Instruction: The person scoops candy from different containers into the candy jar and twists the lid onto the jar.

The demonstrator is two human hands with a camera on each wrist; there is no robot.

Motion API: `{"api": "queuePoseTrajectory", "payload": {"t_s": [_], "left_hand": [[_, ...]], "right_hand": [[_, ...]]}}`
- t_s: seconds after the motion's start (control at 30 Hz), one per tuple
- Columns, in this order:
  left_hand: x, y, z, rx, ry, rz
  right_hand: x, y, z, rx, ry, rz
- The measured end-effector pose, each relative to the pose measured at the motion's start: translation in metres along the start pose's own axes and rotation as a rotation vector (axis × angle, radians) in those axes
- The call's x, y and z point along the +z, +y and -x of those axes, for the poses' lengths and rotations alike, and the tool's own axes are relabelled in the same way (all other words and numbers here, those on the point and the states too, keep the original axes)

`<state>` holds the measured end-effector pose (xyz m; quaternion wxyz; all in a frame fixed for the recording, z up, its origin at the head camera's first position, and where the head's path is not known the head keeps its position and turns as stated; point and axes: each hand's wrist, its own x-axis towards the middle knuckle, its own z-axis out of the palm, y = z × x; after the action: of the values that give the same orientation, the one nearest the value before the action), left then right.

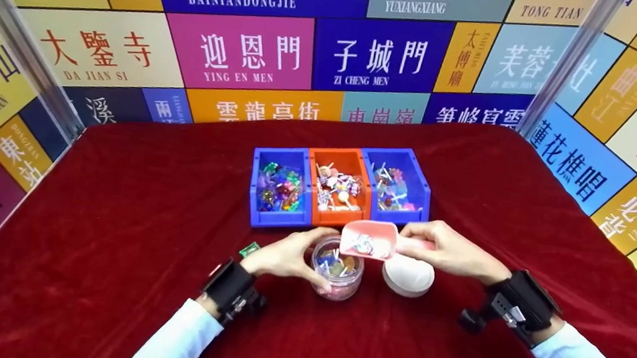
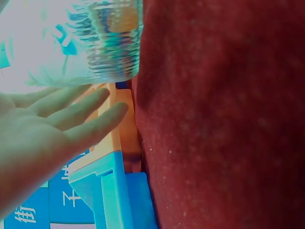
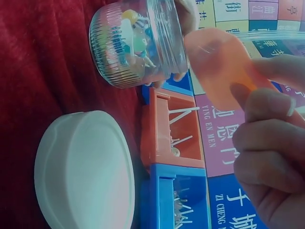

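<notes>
A clear ribbed jar (image 1: pixel 338 287) stands uncapped on the red cloth, with colourful wrapped candies and lollipop sticks inside. My left hand (image 1: pixel 286 257) holds it from the left, thumb on the near side and index finger on the far side. The left wrist view shows the other fingers (image 2: pixel 88 117) fairly straight beside the jar. Between thumb and fingers, my right hand (image 1: pixel 450 251) grips a pink scoop (image 3: pixel 217 67) by its handle. Small white-and-coloured candies (image 1: pixel 363 243) lie in the scoop, whose front edge is over the jar's rim.
A round white lid (image 1: pixel 409 279) lies right of the jar. Behind, a blue bin (image 1: pixel 280 220), an orange bin (image 1: pixel 342 220) and another blue bin (image 1: pixel 422 194) stand joined, each holding candies. A green-wrapped candy (image 1: pixel 249 248) lies by the left wrist.
</notes>
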<state>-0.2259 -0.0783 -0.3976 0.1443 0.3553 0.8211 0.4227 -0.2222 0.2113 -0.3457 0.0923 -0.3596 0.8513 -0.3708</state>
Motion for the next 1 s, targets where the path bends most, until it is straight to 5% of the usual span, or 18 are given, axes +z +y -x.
{"api": "queuePoseTrajectory", "payload": {"t_s": [0.17,0.4,0.73,1.0], "left_hand": [[0.001,0.000,-0.001,0.008,0.012,-0.077],[0.001,0.000,-0.002,0.008,0.011,-0.085],[-0.001,0.000,-0.003,-0.009,0.009,-0.075],[-0.001,0.000,-0.002,-0.031,-0.002,-0.053]], "right_hand": [[-0.001,0.006,0.000,-0.059,-0.016,0.023],[-0.006,-0.013,-0.001,-0.206,0.034,0.274],[0.001,-0.056,-0.002,-0.141,0.073,0.638],[0.002,-0.065,0.001,-0.167,0.067,0.729]]}}
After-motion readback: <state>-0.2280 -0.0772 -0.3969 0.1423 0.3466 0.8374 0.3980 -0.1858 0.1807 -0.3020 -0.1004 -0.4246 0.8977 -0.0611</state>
